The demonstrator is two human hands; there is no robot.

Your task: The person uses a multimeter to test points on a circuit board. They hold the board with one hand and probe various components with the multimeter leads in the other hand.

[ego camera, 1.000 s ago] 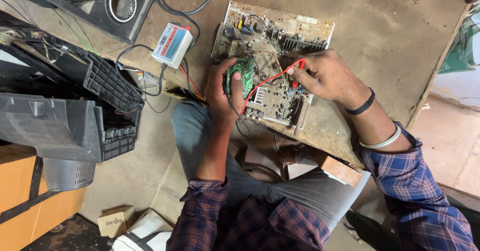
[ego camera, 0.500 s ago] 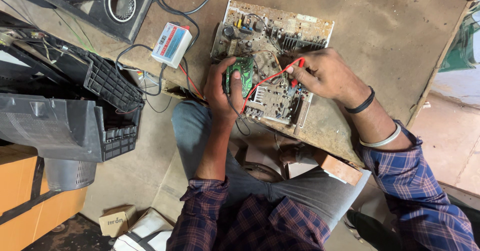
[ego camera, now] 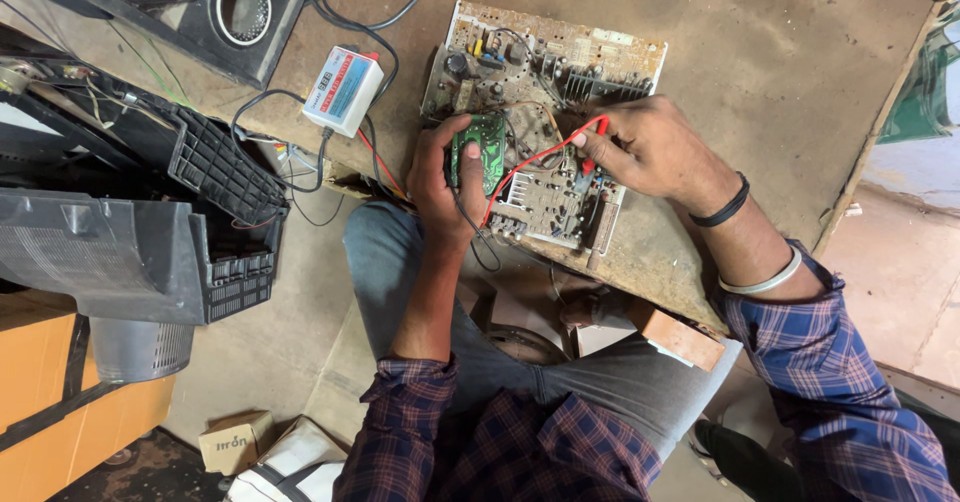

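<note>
Circuit board, large and tan, lies flat on the worn tabletop. Left hand grips a small green board standing on it; right hand pinches a red probe. Best to brace the wrist and keep the tip on one joint only.

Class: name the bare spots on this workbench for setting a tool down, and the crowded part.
Bare: tabletop right of the circuit board. Crowded: left, wires around the white box; left hand grips the green board, right hand the red probe.
</note>
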